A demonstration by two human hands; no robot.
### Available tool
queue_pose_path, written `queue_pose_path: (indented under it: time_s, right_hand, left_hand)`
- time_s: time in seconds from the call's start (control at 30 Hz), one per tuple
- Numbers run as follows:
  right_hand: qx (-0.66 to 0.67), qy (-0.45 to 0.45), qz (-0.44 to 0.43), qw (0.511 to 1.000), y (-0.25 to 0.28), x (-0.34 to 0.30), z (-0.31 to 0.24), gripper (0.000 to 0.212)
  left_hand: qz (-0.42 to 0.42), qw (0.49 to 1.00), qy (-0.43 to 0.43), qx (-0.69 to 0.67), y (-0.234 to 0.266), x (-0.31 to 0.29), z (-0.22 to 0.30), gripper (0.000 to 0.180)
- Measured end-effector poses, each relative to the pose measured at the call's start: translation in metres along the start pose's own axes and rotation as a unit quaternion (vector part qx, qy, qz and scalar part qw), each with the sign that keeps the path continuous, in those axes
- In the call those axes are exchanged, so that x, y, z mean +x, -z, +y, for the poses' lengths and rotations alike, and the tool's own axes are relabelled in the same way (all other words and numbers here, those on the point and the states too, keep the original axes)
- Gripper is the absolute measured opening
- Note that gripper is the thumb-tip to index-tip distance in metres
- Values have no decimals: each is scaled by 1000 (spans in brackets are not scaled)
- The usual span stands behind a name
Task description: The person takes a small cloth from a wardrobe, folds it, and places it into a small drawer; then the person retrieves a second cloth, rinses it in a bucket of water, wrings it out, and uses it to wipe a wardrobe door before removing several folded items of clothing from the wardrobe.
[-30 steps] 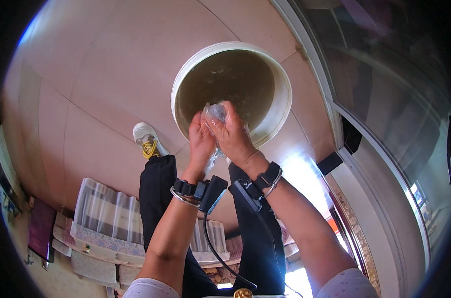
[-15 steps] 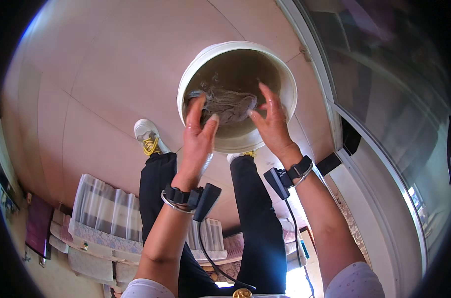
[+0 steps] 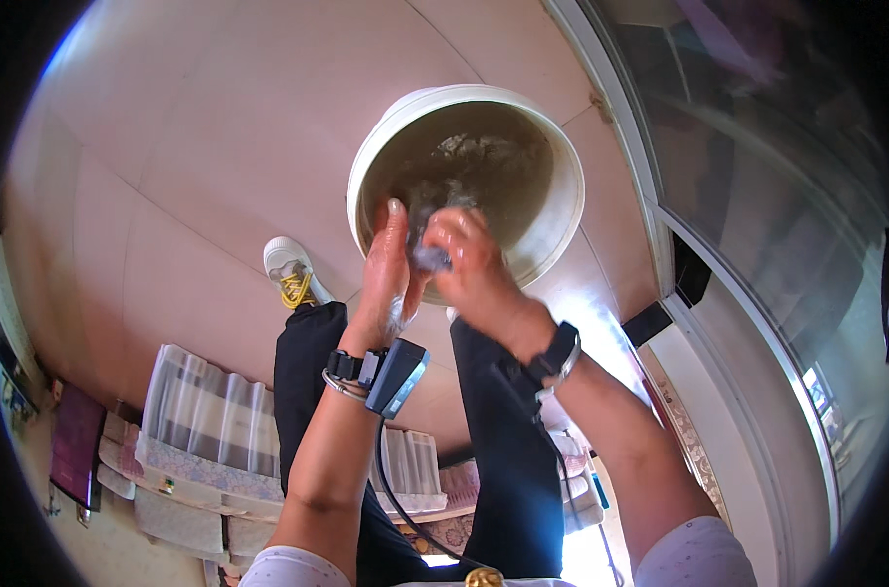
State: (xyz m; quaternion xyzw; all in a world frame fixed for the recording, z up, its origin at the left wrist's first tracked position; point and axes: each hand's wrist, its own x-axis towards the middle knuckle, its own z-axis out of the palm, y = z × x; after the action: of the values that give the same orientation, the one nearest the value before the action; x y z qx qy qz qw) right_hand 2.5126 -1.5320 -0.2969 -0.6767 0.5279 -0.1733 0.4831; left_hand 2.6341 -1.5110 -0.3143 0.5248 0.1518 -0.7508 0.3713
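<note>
A round white bucket (image 3: 565,210) of murky brown water (image 3: 508,161) stands on the floor ahead of me. Over its near left part my two wet hands are brought together, with a bunched grey cloth (image 3: 431,256) pressed between them. My right hand (image 3: 469,259) has its fingers curled over the cloth and is slightly blurred. My left hand (image 3: 388,264) holds the cloth from the other side, one digit pointing up and the others partly hidden. Most of the cloth is covered by the hands or the water. The water is splashing and rippled beyond them.
Pinkish floor tiles (image 3: 210,127) surround the bucket. My shoe with yellow laces (image 3: 293,272) is left of it. A glass sliding door (image 3: 757,196) in a pale frame runs along the right. Behind me is a sofa with striped covers (image 3: 210,406). Cables hang from black wrist devices (image 3: 398,380).
My hands have come from apart to together, the right moving left and nearer me. The cloth, spread in the water before, is now bunched between them.
</note>
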Motion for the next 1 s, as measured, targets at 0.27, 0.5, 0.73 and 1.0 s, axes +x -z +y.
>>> queue_pose_path:
  time_s: [0.27,0.5,0.73,1.0]
  right_hand:
    - [119,-36,-29,992,32,-16,-52,30]
    - [33,0,-4,999,5,-11,-20,27]
    - [110,-95,40,989,-3,7,-11,20]
    - [79,-180,22,980,10,26,20,25]
  left_hand:
    - [27,998,-25,57,-17,-3,5,49]
    - [78,985,-97,117,-14,-1,-7,31]
    - [11,959,-203,199,-14,4,-12,28]
    - [59,951,-187,238,-11,7,-16,24]
